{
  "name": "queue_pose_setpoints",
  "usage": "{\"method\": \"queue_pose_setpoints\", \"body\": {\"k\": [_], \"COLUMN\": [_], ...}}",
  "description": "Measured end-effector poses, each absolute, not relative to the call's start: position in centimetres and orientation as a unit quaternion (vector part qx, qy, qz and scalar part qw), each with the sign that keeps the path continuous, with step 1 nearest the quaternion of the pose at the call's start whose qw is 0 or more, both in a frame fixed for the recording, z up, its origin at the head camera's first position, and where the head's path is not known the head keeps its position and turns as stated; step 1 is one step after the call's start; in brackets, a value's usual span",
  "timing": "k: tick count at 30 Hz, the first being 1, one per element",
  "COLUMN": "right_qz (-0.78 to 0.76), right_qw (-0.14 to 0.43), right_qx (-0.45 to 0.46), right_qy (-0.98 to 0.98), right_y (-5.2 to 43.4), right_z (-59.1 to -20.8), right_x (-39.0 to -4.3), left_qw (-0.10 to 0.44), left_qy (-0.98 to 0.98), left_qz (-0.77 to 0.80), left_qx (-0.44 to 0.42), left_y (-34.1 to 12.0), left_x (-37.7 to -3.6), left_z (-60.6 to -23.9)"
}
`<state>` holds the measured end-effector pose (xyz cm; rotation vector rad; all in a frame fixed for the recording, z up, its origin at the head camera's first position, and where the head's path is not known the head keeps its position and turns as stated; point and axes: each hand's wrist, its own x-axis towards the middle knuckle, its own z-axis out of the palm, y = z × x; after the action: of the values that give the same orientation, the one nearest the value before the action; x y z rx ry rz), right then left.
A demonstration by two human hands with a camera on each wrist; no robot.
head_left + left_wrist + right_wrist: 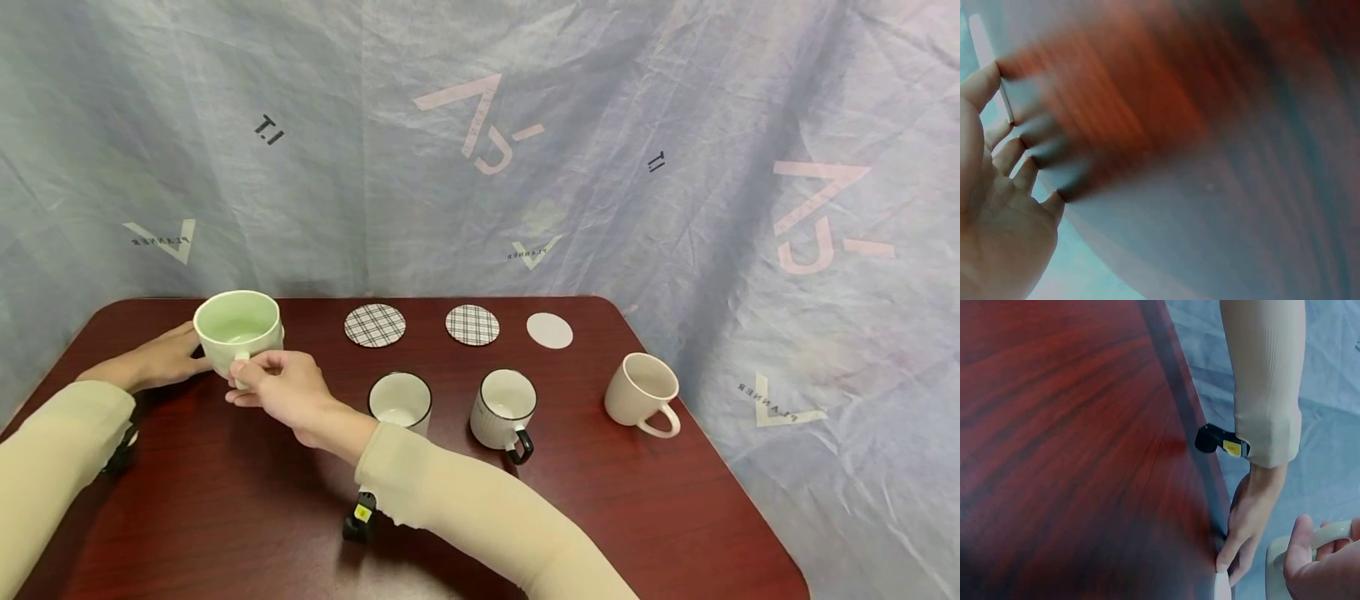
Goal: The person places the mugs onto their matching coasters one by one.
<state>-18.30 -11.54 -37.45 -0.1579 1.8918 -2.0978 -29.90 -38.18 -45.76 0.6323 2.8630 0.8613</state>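
In the head view a pale green mug point(238, 342) is held above the left part of the table, upright or nearly so. My right hand point(288, 387) pinches its handle, which faces me; the right wrist view shows this hand point(1325, 572) at the handle too. Just behind and left of the mug, my left hand point(168, 357) reaches down to the tabletop. Its fingers are spread and fairly straight in the left wrist view. There the thumb and forefinger touch the rim of a thin white disc point(984, 40), likely a coaster, seen edge-on. The mug hides this disc in the head view.
Two checked coasters point(375, 325) point(472, 325) and a plain white one point(550, 330) lie along the back edge. Nearer stand two white mugs with dark rims point(400, 400) point(498, 417) and a cream mug point(637, 392). A curtain point(360, 167) hangs behind the table point(225, 517).
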Motion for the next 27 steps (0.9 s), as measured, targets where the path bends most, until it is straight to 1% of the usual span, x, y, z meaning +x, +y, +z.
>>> {"method": "queue_pose_setpoints", "body": {"k": [8, 27], "right_qz": [-0.719, -0.672], "right_qw": [0.138, 0.084], "right_qx": [-0.044, 0.002], "right_qy": [0.68, 0.736], "right_y": [-12.1, -14.3], "right_z": [-37.2, -37.6], "right_x": [-19.8, -22.3], "left_qw": [0.064, 0.052], "left_qy": [0.948, 0.949], "left_qz": [0.24, 0.233], "left_qx": [0.2, 0.208], "left_y": [-38.2, -38.4], "left_x": [-29.9, -30.0], "left_z": [-45.2, -45.5]}}
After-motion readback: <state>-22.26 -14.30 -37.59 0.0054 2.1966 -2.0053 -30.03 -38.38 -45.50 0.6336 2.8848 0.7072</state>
